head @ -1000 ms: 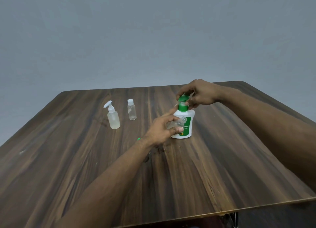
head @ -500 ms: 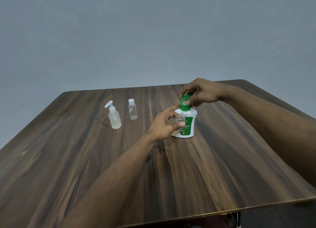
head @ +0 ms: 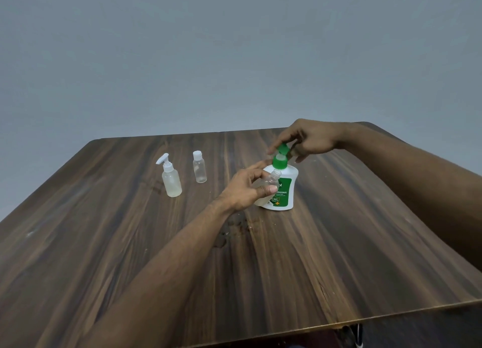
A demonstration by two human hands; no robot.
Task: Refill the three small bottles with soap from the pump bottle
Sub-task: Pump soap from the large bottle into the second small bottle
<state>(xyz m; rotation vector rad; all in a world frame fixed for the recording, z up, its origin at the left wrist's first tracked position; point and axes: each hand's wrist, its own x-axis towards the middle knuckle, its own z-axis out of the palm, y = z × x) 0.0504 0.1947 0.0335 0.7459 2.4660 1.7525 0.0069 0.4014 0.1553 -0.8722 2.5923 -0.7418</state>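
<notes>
From my screen I see a dark brown wood-grain tabletop (head: 339,256) with rounded far corners, its near edge catching a thin line of light. A patch of wet blotches (head: 234,230) darkens its middle (liquid of some kind, I can't tell which). Behind stands a plain grey wall (head: 234,48).

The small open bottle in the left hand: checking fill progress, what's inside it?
The small bottle, uncapped and tilted, looks clear near its neck. The left hand covers its lower body, so any soap there cannot be seen.
</notes>
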